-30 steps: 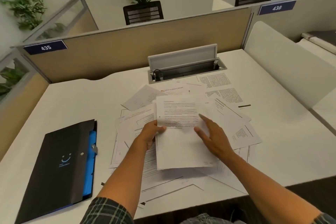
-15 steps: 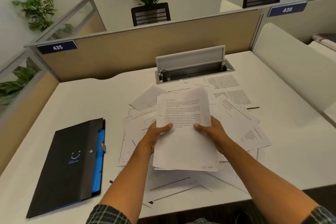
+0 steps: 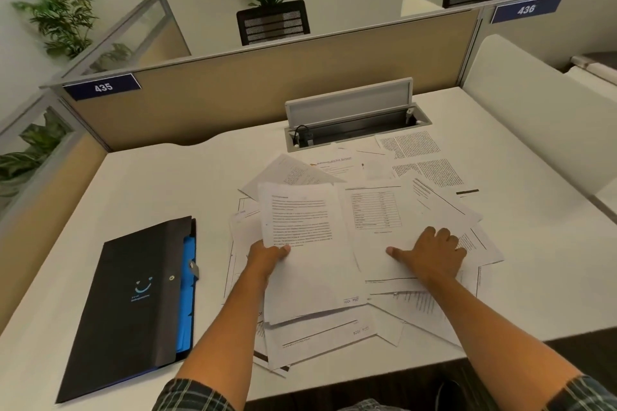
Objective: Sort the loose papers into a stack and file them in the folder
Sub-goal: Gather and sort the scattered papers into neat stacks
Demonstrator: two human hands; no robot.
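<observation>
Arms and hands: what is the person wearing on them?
Both arms are bare from the elbow down. Dark plaid sleeves with light lines end near the elbows. The left hand and right hand have no gloves, rings or watch showing.

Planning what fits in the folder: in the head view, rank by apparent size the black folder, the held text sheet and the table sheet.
1. black folder, nearer the camera
2-3. held text sheet and table sheet: alike, both partly covered

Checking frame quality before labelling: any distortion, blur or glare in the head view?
Head view: wide-angle bowing bends the partition top edge; print on the held sheet is too soft to read; soft, even light, faint shadow beside the right hand; no glare on the black folder.
</observation>
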